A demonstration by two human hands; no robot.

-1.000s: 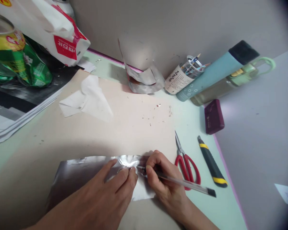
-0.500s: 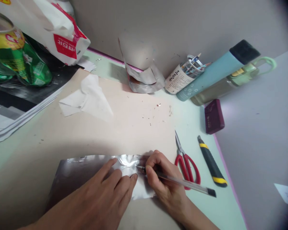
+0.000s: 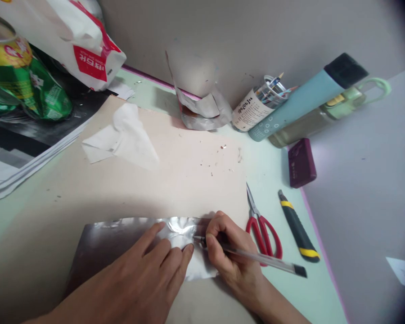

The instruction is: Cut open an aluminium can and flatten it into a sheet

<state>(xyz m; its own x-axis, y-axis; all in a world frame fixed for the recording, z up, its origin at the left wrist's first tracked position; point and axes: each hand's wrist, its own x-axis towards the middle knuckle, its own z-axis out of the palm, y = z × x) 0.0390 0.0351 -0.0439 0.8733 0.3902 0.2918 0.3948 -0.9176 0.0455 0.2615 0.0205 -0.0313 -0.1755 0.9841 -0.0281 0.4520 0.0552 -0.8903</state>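
Observation:
A shiny silver metal sheet (image 3: 103, 245) lies across the near part of the beige board (image 3: 185, 189). My left hand (image 3: 145, 270) rests on the sheet with its fingers stretched out and pressing down. My right hand (image 3: 232, 247) is closed around a clear pen (image 3: 265, 259) with a black end cap. The pen's tip touches the sheet near its upper edge, just right of my left fingertips. Wrinkles and bright dents show in the metal around the tip. Red-handled scissors (image 3: 263, 234) lie right beside my right hand.
A black and yellow utility knife (image 3: 297, 227) and a maroon box (image 3: 301, 163) lie to the right. Behind stand a pen holder (image 3: 253, 110), a blue bottle (image 3: 300, 101) and curled metal scrap (image 3: 205, 112). At left are a tissue (image 3: 124, 139) and crushed green cans (image 3: 49, 92).
The pen and my right hand have shifted very slightly to the right, with the pen's tip still on the sheet. My left hand stays in place.

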